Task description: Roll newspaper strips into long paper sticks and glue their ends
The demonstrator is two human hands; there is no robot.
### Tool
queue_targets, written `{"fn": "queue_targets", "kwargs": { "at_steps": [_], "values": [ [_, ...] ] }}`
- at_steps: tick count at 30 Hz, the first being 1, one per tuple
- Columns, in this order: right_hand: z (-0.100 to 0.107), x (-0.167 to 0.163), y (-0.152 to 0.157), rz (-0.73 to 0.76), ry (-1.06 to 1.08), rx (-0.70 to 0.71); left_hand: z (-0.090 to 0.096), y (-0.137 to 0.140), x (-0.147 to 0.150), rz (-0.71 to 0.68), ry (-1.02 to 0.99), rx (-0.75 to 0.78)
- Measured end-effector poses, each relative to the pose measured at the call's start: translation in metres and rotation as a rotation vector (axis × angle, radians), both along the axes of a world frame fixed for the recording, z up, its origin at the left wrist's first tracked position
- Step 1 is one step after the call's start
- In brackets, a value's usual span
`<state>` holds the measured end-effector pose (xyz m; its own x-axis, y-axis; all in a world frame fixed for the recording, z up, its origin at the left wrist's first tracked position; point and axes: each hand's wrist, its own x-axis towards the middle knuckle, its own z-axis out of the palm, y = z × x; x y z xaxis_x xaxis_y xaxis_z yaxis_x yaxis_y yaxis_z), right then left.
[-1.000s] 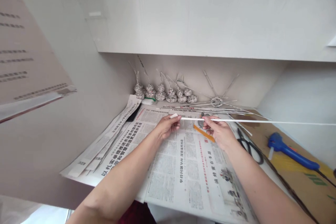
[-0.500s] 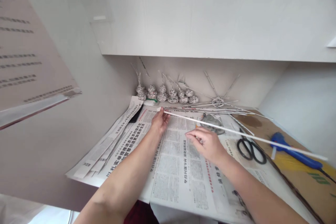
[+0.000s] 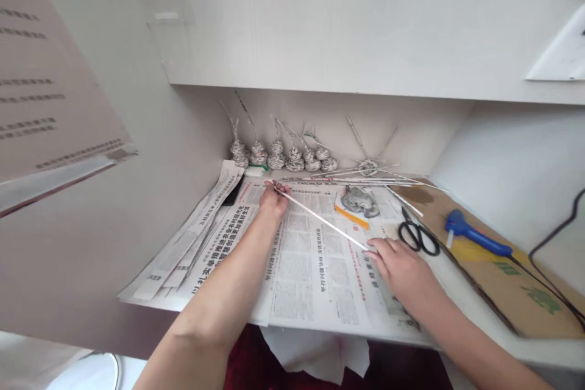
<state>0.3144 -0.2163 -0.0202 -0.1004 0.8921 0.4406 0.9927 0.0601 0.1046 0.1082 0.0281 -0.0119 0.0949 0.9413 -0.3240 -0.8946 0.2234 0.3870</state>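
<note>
A thin white rolled-paper stick slants above newspaper sheets. My left hand pinches its far end, and my right hand has its fingers closed round the near end. Whether the stick runs on beneath the right palm is hidden. Behind my left hand lie several more paper sticks. Black-handled scissors rest just beyond my right hand, beside a grey crumpled-looking piece and an orange-yellow strip.
Several gourd-shaped woven paper pieces line the back wall, with a started weave to their right. A blue glue gun lies on cardboard, its cord trailing right. Newspaper strips are stacked left; an overhead panel hangs low.
My right hand has moved right and toward me and now grips the stick, which earlier stretched past it to the right. My left hand keeps its end; the view has shifted slightly.
</note>
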Motion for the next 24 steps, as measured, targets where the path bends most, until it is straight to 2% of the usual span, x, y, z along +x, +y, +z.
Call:
{"fn": "queue_targets", "kwargs": {
  "at_steps": [5,8,10,13,17,19,21,22,24],
  "values": [
    [-0.003,-0.004,-0.025,-0.066,0.036,-0.045,0.008,-0.006,-0.003,-0.05,-0.039,0.023],
    [0.0,-0.007,-0.038,-0.109,0.137,-0.064,0.011,-0.008,-0.006,-0.075,-0.058,0.036],
    [0.004,-0.011,-0.046,-0.094,0.252,-0.126,0.013,-0.008,-0.007,-0.087,-0.072,0.044],
    [0.009,-0.022,-0.055,-0.05,0.633,-0.341,0.014,-0.009,-0.009,-0.111,-0.092,0.049],
    [0.012,-0.036,-0.06,-0.072,1.49,-0.769,0.015,-0.008,-0.011,-0.154,-0.119,0.053],
    [0.012,-0.04,-0.062,-0.073,1.735,-0.92,0.015,-0.008,-0.012,-0.169,-0.133,0.056],
    [0.015,-0.043,-0.064,-0.072,1.702,-0.96,0.015,-0.008,-0.013,-0.179,-0.142,0.055],
    [0.017,-0.044,-0.065,-0.07,1.582,-0.916,0.014,-0.008,-0.013,-0.181,-0.145,0.052],
    [0.022,-0.045,-0.065,-0.085,1.198,-0.712,0.014,-0.007,-0.013,-0.176,-0.149,0.045]
  ]
}}
